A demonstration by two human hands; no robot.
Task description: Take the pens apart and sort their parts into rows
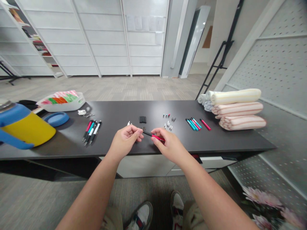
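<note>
**Two hands hold a red-and-black pen (149,133) above a dark desk (112,110)**

The pen is held in the air over the desk's near edge, its black section toward the left hand (127,138) and its red barrel toward the right hand (167,140). The left thumb and forefinger are drawn together, pinching the pen's black end; the exact contact is hidden. The right thumb and fingers pinch the red barrel from either side, and its rear end shows past the thumb.

Just beyond the pen stands a row of black grip sleeves (142,119). Beyond it and to the right are small coloured pieces (166,115), silver pieces (173,119) and short white pieces (168,125), each too small to name surely.

Farther right of the pen, teal and red barrels (193,124) lie side by side, with one separate red barrel (205,124) next to them. Rolled towels (241,108) are stacked well to its right.

Well left of the pen lies a group of ballpoint pens (92,131) in red, teal, black and white. Farther left are a round blue lid (57,119) and a tilted yellow-and-blue bottle (27,127); beyond them, a white tray (80,103) holds striped, colourful contents.
</note>
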